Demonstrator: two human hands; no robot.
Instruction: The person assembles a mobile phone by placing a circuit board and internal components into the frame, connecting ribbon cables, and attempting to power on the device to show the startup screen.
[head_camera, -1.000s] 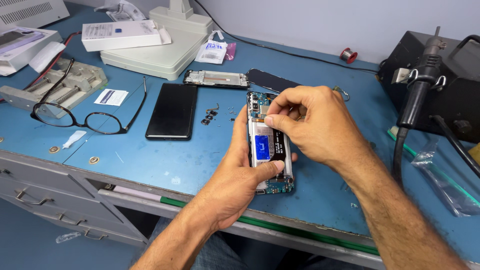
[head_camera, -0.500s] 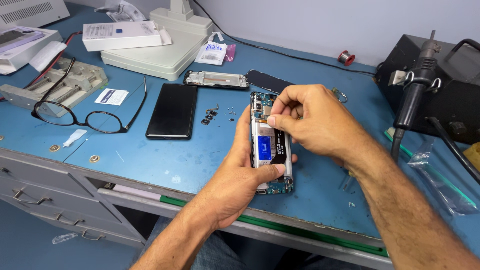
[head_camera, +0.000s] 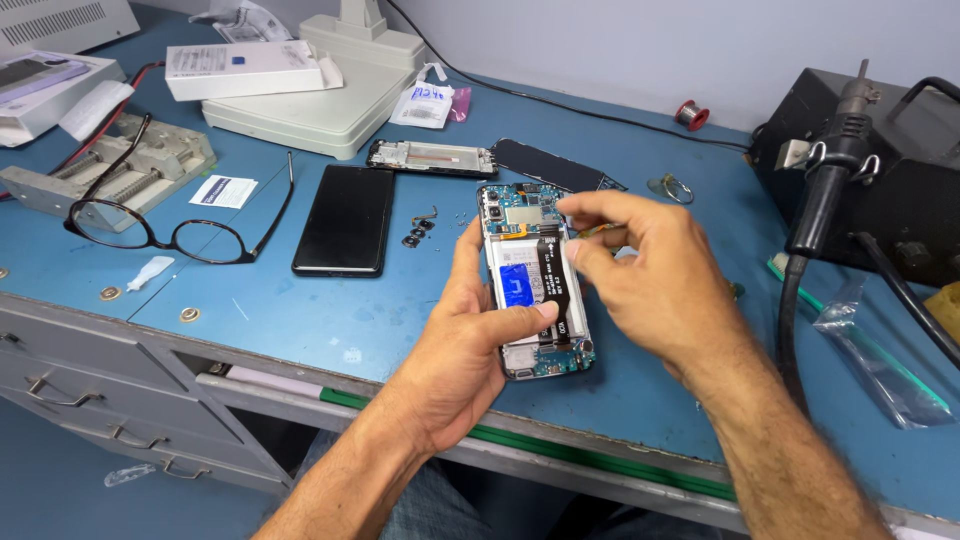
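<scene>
An opened phone with its back off shows a blue circuit board, a white battery with a blue label and a black flex ribbon. My left hand grips it from the left side, thumb pressed across the battery. My right hand hovers over the phone's right edge, fingers curled, with thumb and forefinger pinched near the ribbon at the top; whether they hold something tiny I cannot tell. The phone is held just above the blue workbench.
A black phone screen, several small screws and parts, a phone frame, a dark back cover, glasses and a metal vise lie left and behind. A black soldering station with handle stands right; a plastic bag lies near it.
My right hand has lifted off the battery area and shifted right and up, uncovering more of the phone. The left hand keeps its grip.
</scene>
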